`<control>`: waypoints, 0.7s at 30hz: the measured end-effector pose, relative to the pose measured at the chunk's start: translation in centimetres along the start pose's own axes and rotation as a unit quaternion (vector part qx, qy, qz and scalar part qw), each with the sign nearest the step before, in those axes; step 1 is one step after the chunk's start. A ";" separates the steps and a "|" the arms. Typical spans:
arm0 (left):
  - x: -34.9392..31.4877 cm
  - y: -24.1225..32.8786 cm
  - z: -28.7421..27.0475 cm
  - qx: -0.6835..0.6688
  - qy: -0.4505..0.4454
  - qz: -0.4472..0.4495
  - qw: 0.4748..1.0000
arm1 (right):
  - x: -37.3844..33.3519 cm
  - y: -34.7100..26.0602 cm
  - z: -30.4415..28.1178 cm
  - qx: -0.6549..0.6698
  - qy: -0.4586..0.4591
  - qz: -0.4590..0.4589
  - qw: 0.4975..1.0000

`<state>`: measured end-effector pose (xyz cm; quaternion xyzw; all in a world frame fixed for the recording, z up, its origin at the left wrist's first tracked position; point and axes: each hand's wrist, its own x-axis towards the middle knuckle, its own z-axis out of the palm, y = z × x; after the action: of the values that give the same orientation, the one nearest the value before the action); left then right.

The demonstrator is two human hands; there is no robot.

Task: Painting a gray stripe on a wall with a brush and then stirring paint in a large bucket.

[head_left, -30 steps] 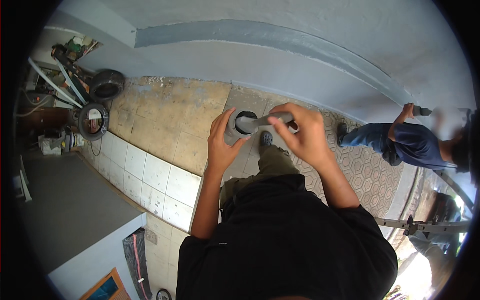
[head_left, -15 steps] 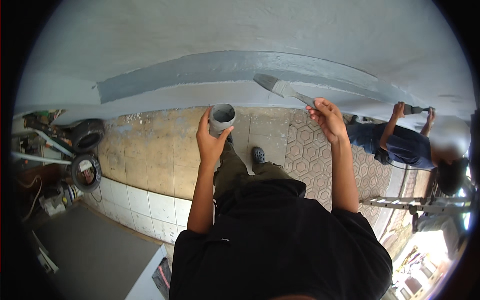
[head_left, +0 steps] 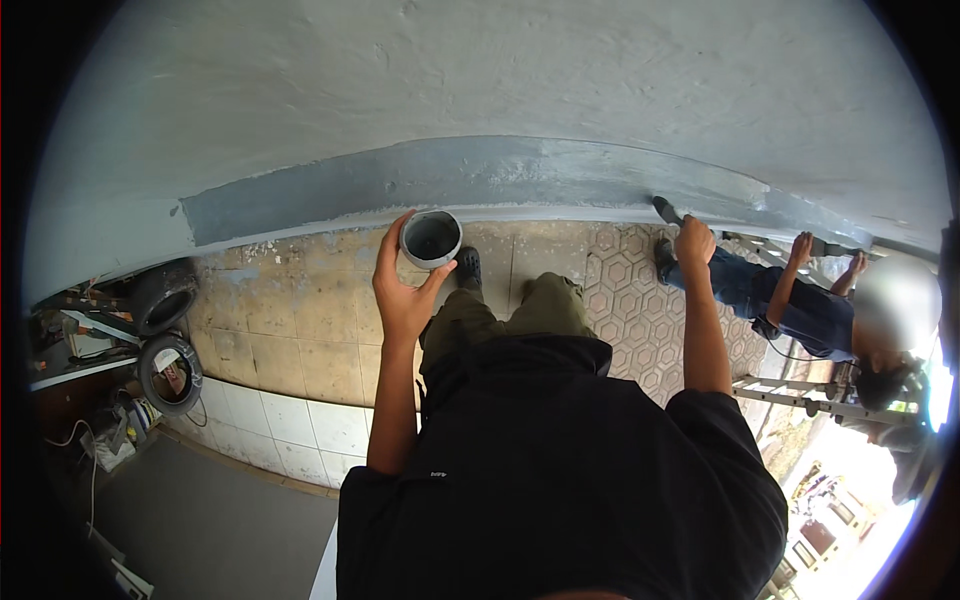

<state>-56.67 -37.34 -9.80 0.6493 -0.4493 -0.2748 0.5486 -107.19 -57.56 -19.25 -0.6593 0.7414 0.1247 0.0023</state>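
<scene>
My left hand (head_left: 403,295) is wrapped round a small round cup (head_left: 450,262) of grey paint, held out in front of me with its open top facing up. Dark grey paint shows inside. My right hand (head_left: 695,243) grips the handle of a paintbrush (head_left: 668,210), its bristles at the lower edge of the dark grey painted band (head_left: 440,168) on the wall. Whether the bristles press on the wall I cannot tell for sure. The band looks wet and shiny toward the right, above a lighter strip.
On the right another person (head_left: 815,310) in dark clothes works at the same wall, hands raised to a tool. A ladder (head_left: 820,403) lies near them. Old tyres (head_left: 168,375) and clutter stand at the left, beside a white tiled ledge (head_left: 290,425).
My right hand has moved right and lower, taking the brush from mid-air to the wall's band. The cup has tipped so more of its inside shows. My view has shifted slightly.
</scene>
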 end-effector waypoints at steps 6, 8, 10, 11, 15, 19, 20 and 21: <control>1.5 -1.3 -2.4 -0.037 0.027 -0.040 0.998 | -0.4 -4.7 1.6 -0.035 -0.009 -0.015 0.999; 1.8 -1.4 -2.1 -0.034 0.018 -0.045 0.998 | -1.4 -7.3 2.2 -0.011 -0.017 -0.030 0.999; 1.7 -1.6 -1.5 -0.046 0.017 -0.061 0.997 | -2.8 -10.4 0.9 0.024 -0.033 -0.043 0.998; 1.8 -1.4 -1.1 -0.046 0.014 -0.061 0.997 | -3.3 -11.4 0.3 0.049 -0.037 -0.041 0.997; 1.9 -0.5 0.9 -0.053 -0.002 -0.048 0.997 | -4.0 -9.2 -1.8 0.124 -0.033 0.000 0.992; 1.5 0.6 3.2 -0.064 -0.001 -0.044 0.997 | -0.9 -0.7 -0.4 0.097 -0.017 0.040 0.994; 1.3 1.0 3.8 -0.063 0.000 -0.044 0.997 | 0.0 1.7 -0.1 0.078 -0.015 0.059 0.995; 1.2 1.4 4.3 -0.061 -0.003 -0.049 0.997 | 1.0 3.9 0.1 0.057 -0.021 0.078 0.995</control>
<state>-60.18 -40.34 -9.31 0.6349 -0.4008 -0.3301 0.5721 -111.14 -58.08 -18.83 -0.5954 0.7963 0.0961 0.0456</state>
